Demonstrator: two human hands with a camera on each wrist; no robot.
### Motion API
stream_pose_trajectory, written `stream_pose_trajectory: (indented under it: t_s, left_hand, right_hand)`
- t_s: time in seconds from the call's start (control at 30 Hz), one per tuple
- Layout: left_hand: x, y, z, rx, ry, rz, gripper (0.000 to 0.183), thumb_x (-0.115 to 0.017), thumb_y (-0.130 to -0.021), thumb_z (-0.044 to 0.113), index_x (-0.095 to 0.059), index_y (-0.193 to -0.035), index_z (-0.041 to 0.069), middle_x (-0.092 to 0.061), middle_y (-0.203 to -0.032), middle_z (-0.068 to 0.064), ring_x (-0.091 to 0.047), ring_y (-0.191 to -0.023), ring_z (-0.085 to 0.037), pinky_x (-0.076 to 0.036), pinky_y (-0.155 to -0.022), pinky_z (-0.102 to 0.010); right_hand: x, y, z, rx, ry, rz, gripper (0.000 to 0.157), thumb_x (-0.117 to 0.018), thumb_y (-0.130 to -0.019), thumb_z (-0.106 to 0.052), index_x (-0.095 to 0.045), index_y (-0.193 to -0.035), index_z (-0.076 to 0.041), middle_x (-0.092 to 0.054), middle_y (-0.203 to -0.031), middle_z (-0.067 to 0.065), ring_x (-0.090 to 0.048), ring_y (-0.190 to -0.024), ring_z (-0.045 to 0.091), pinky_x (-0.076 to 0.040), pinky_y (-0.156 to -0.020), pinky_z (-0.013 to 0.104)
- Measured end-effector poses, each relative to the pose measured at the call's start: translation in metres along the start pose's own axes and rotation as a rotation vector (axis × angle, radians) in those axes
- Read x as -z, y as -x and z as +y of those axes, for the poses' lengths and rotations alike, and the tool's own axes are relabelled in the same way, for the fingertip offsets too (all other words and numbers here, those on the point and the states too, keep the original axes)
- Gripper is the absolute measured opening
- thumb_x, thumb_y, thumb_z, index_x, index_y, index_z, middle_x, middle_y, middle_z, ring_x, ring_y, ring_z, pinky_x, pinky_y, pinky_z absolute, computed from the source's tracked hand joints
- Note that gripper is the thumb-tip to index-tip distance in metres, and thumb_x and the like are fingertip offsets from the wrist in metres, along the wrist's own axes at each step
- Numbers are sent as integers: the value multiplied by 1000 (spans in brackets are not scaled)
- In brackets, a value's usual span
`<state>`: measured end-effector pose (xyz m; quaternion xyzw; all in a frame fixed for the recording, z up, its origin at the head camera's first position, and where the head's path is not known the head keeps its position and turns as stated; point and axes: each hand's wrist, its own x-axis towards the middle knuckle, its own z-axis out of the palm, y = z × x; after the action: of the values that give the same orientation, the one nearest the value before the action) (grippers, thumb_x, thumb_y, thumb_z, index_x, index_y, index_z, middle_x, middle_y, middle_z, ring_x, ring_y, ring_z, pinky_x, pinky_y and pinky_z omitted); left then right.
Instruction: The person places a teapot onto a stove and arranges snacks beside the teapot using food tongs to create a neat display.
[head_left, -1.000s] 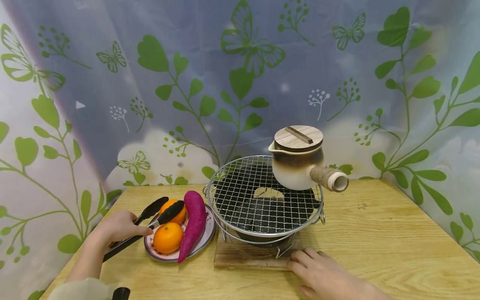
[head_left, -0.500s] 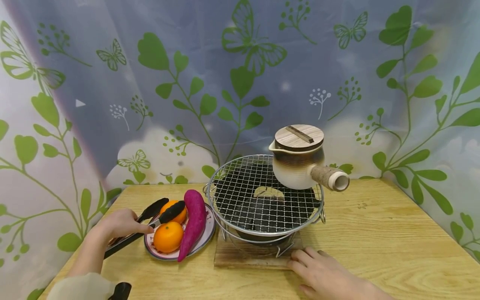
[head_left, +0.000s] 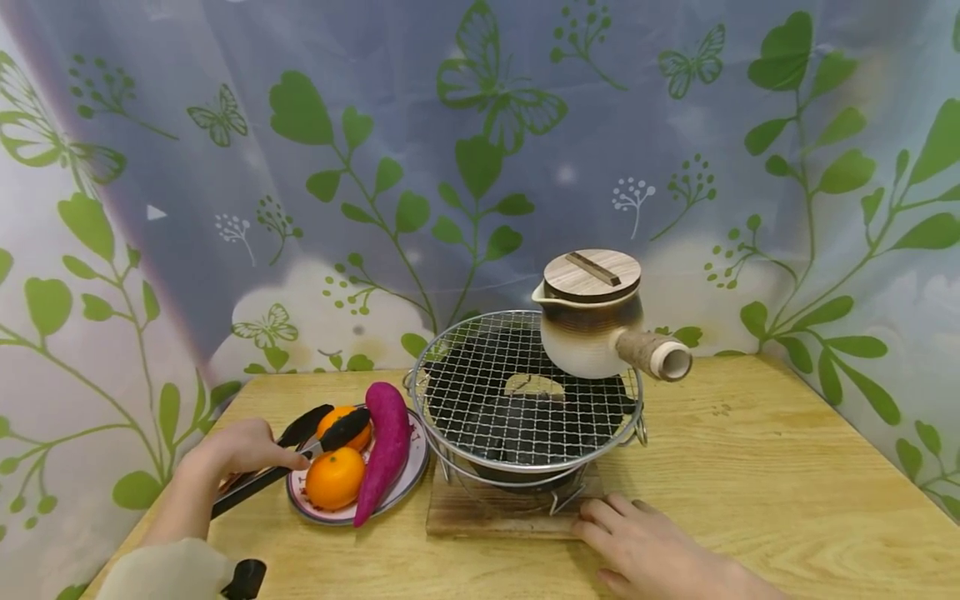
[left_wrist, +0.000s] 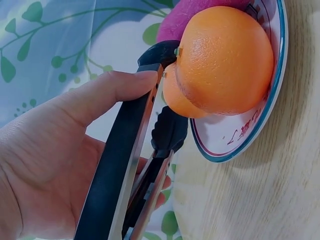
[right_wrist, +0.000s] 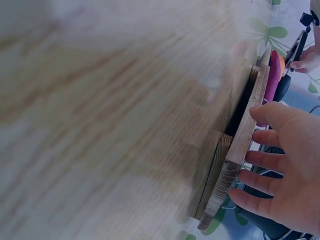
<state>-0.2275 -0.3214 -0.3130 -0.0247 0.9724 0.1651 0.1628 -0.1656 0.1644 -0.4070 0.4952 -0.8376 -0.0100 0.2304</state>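
My left hand [head_left: 243,450] grips a pair of black tongs [left_wrist: 112,170], thumb on one arm and fingers behind the other. Their black tips straddle the back orange [head_left: 335,418] on a patterned plate [head_left: 411,482], spread apart. A front orange [head_left: 334,479] and a purple sweet potato [head_left: 386,454] share the plate. In the left wrist view, the front orange largely covers the back one. My right hand [head_left: 637,537] rests with extended, slightly bent fingers at the front right corner of a wooden board [head_left: 487,521], which lies under a grill stove.
A round wire mesh [head_left: 480,417] tops the stove, just right of the plate. On its back right stands a lidded side-handled pot [head_left: 588,337], its handle [head_left: 652,354] jutting right. A patterned curtain [head_left: 420,167] hangs behind the wooden table [head_left: 750,467].
The tongs' tips have sunk slightly beside the back orange, the left hand moving little. The head view has shifted a bit. My right hand, the pot and the plate stay put.
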Motion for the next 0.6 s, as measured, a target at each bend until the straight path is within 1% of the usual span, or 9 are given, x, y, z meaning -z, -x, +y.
stream_pose_trajectory:
  t_s: [0.13, 0.17, 0.27, 0.33, 0.47, 0.6]
  left_hand:
    - [1, 0, 0, -1, 3, -23, 53, -71, -72, 53, -46, -71, 6, -42, -69, -5, -40, -56, -17, -36, -51, -30]
    - [1, 0, 0, -6, 2, -24, 53, -71, -72, 53, -46, -68, 7, -42, -66, -3, -39, -54, -16, -36, -50, -29]
    - [-2, 0, 0, -22, -7, -8, 53, -71, -72, 54, -39, -56, 14, -32, -53, 3, -32, -43, -11, -34, -45, -26]
    - [-4, 0, 0, -39, -16, 10, 54, -70, -71, 54, -36, -51, 17, -26, -48, 6, -26, -39, -8, -31, -44, -24]
    - [-5, 2, -2, -65, -18, 40, 53, -70, -72, 53, -36, -51, 17, -27, -48, 7, -26, -41, -8, -29, -45, -25]
    - [-5, 4, -7, -78, 12, 60, 52, -69, -73, 53, -39, -55, 15, -31, -49, 5, -30, -41, -9, -32, -46, -27]
  right_hand:
    - [0, -1, 0, 3, 4, 0, 50, -78, -66, -30, -59, -110, -14, -53, -105, 2, -50, -88, 17, -48, -61, 28]
    - [0, -1, 0, 5, 4, -4, 50, -77, -67, -31, -59, -110, -14, -53, -105, 2, -50, -88, 17, -48, -61, 28]
    - [0, -1, 0, 4, -1, -23, 49, -76, -68, -31, -59, -111, -14, -53, -105, 2, -50, -88, 18, -48, -61, 28]
    - [0, -1, 0, -2, -3, -29, 49, -76, -69, -31, -59, -111, -14, -53, -106, 1, -51, -89, 18, -48, -61, 29]
    - [1, 0, -1, -9, -6, -34, 49, -76, -69, -31, -59, -112, -15, -53, -106, 1, -51, -90, 18, -48, -61, 29]
    - [0, 1, 0, -5, -4, -20, 50, -77, -68, -31, -59, -111, -14, -53, -105, 2, -51, -89, 18, -48, -61, 29]
